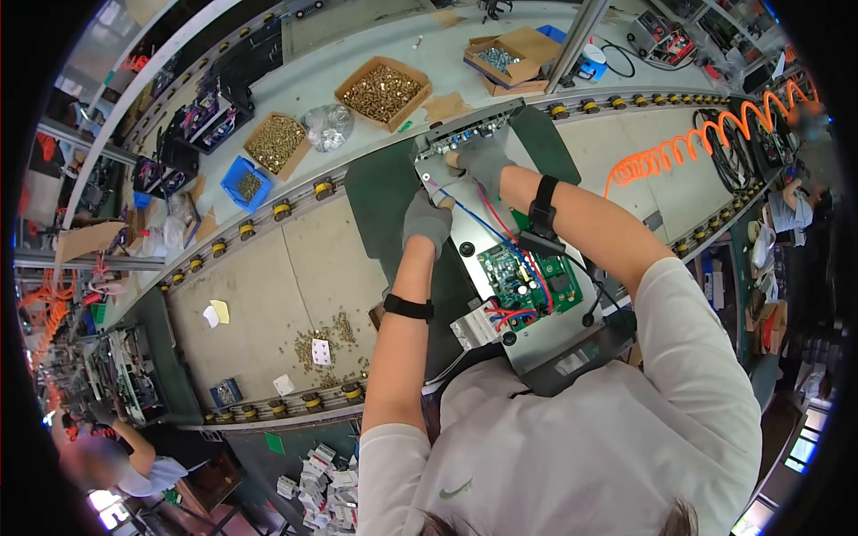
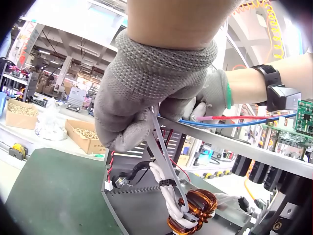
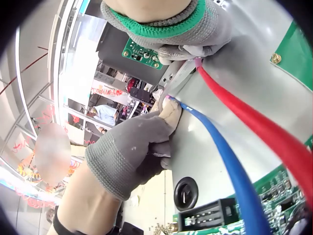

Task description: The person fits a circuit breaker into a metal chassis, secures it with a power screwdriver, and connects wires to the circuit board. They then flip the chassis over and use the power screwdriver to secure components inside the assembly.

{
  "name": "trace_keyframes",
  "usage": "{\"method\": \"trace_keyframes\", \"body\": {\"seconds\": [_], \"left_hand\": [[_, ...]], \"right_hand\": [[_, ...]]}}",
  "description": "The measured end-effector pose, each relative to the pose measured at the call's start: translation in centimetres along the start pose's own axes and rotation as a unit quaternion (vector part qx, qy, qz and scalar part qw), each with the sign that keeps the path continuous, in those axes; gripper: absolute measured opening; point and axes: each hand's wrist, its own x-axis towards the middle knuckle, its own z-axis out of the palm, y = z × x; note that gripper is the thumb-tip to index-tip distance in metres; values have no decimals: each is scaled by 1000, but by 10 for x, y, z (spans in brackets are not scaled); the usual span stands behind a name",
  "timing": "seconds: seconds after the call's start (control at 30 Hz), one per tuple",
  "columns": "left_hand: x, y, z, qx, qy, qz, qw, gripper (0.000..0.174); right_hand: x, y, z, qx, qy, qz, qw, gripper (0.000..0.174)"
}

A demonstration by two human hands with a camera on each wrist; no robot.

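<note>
My gloved left hand (image 1: 426, 225) is at the left edge of a metal plate (image 1: 472, 239). Its fingers grip a white cable (image 2: 159, 151) rising from a copper-wound coil (image 2: 199, 207) in the chassis beneath. The end of a blue wire (image 3: 211, 129) lies right at the left fingertips. Farther up the plate, my gloved right hand (image 1: 485, 167) pinches the pink-sleeved end of a red wire (image 3: 244, 108), its fingertips partly hidden. Both wires run back toward a green circuit board (image 1: 527, 279) on the plate.
Boxes of brass fasteners (image 1: 382, 92) and a blue bin (image 1: 246, 181) stand along the far bench. Loose fasteners (image 1: 335, 338) are scattered on the line at left. Rollers (image 1: 282, 210) edge the line. An orange coiled hose (image 1: 652, 163) hangs at right.
</note>
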Motion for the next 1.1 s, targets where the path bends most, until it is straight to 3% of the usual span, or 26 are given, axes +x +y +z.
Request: {"method": "trace_keyframes", "body": {"seconds": [0.03,0.07,0.13,0.17,0.2,0.27,0.33,0.37,0.4,0.43,0.47,0.53,0.6,0.67,0.7,0.73,0.77,0.8,0.87,0.93,1.0,1.07,1.1], "left_hand": [[1,1,1,9,2,-3,1000,44],[1,0,2,11,0,-4,1000,44],[4,-2,4,25,8,-6,1000,43],[5,-2,4,26,5,-6,1000,43],[6,-3,4,22,4,-4,1000,43],[1,-6,2,21,-1,-1,1000,43],[-5,-3,-3,42,-16,-21,999,42],[-12,-3,-6,41,-16,-18,999,42],[-21,-2,-9,57,30,-25,998,39],[-25,-2,-11,73,76,-32,994,36],[-26,0,-13,74,74,-30,994,36],[-27,3,-17,81,128,-16,988,39],[-28,14,-23,72,136,10,988,37],[-28,20,-24,-74,180,38,980,27],[-23,10,-22,-70,177,39,981,27],[-17,-6,-17,-159,171,33,972,28],[-14,-18,-16,-246,166,26,955,29],[-24,-21,-21,-243,164,25,956,29],[-65,-32,-34,-317,87,-48,943,40],[-80,-83,-35,-281,-26,-101,954,37],[-95,-141,-22,-375,-93,-116,915,32],[-133,-154,-16,-359,-74,-133,921,30],[-151,-159,-12,-345,-55,-148,925,30]], "right_hand": [[5,8,2,-99,-1,-55,994,32],[0,1,0,-97,-1,-52,994,32],[-13,-26,-10,-40,10,89,995,32],[-15,-26,-13,-126,14,26,992,30],[-14,-28,-17,-125,15,27,992,30],[-17,-34,-25,-5,-72,138,988,28],[-35,-43,-40,-26,-79,112,990,28],[-58,-54,-51,-124,-57,-1,991,30],[-74,-59,-59,-221,-34,-115,968,32],[-78,-50,-58,-324,-64,-99,939,41],[-91,-64,-60,-324,-62,-98,939,41],[-122,-99,-65,-455,-276,96,841,48],[-131,-80,-56,-447,-276,59,849,49],[-139,-66,-55,-440,-277,20,854,50],[-141,-62,-56,-391,-258,-22,883,47],[-144,-59,-57,-340,-238,-64,907,44],[-151,-71,-67,-279,-266,-73,920,37],[-160,-78,-80,-275,-266,-72,921,37],[-177,-77,-104,-6,-346,-16,938,27],[-184,-53,-122,37,-300,-117,946,22],[-202,-41,-145,88,-234,-62,966,24],[-203,-4,-159,121,-211,-41,969,24],[-199,22,-161,73,-153,54,984,26]]}}
